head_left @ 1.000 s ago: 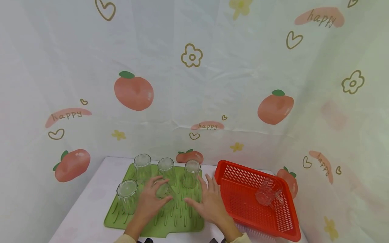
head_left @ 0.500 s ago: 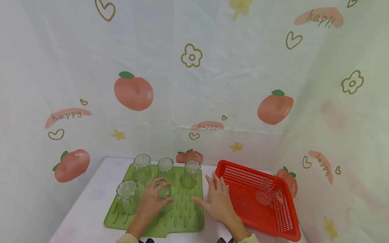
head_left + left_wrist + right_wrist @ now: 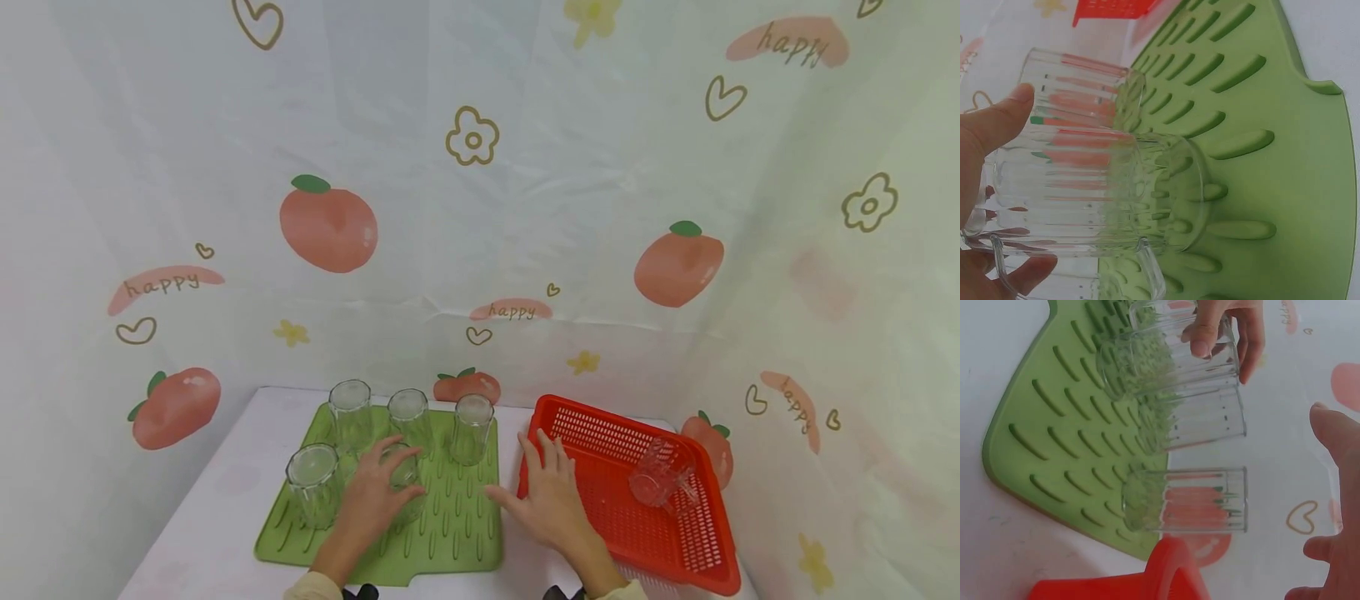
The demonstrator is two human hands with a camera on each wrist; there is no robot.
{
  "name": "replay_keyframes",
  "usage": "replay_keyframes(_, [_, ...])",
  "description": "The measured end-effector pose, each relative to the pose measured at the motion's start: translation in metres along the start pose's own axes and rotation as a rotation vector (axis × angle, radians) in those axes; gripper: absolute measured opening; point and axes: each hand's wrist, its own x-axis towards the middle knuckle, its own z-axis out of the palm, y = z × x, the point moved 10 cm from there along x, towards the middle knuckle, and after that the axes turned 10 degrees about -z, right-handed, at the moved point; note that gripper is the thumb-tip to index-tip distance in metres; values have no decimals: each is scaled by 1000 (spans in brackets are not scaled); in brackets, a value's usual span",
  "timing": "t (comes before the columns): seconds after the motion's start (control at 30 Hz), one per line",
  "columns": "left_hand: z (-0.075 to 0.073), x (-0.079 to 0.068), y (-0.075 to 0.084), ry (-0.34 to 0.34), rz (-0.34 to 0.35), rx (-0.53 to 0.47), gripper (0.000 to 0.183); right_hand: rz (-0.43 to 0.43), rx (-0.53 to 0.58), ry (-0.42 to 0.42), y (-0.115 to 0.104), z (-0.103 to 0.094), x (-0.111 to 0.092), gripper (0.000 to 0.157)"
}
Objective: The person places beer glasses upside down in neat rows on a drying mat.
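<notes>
In the head view, my left hand point(image 3: 369, 492) is at the middle of the green ridged drying mat point(image 3: 450, 546). Its thumb and fingers curl round the upper end of a clear glass mug point(image 3: 1079, 187), whose lower end is at the mat's ridges. The left wrist view shows the mug's handle point(image 3: 1154, 275) on the near side. My right hand point(image 3: 553, 500) holds nothing; its fingers are spread above the left rim of the red basket point(image 3: 637, 562). A glass point(image 3: 315, 487) stands left of my left hand, and several more, including one glass point(image 3: 472, 429), line the mat's back.
One clear glass mug point(image 3: 663, 475) lies tipped in the right part of the red basket. The white table point(image 3: 202, 517) borders the mat on the left. Behind everything hangs a white curtain point(image 3: 570, 167) printed with fruit and hearts.
My right hand has moved right, from over the mat's edge to the basket's left rim. The mug in my left hand was slanted and now stands straighter; that hand has barely shifted.
</notes>
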Motion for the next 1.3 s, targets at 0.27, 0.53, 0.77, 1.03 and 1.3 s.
replay_keyframes(0.27, [3, 0, -4, -46, -59, -7, 64, 9, -23, -10, 6, 0, -2, 100])
replay_keyframes(0.53, [5, 5, -4, -85, -97, 32, 67, 30, -29, -5, 13, -6, 0, 100])
replay_keyframes(0.77, [-5, 6, 1, -67, -61, 50, 75, 27, -37, -1, 14, -12, 2, 97])
replay_keyframes(1.03, [-34, 10, 11, 44, 8, -10, 75, 40, -77, -1, 24, -21, 4, 94])
replay_keyframes(1.3, [-64, 17, -1, 137, 33, 0, 81, 54, -115, 6, 36, -34, 4, 98])
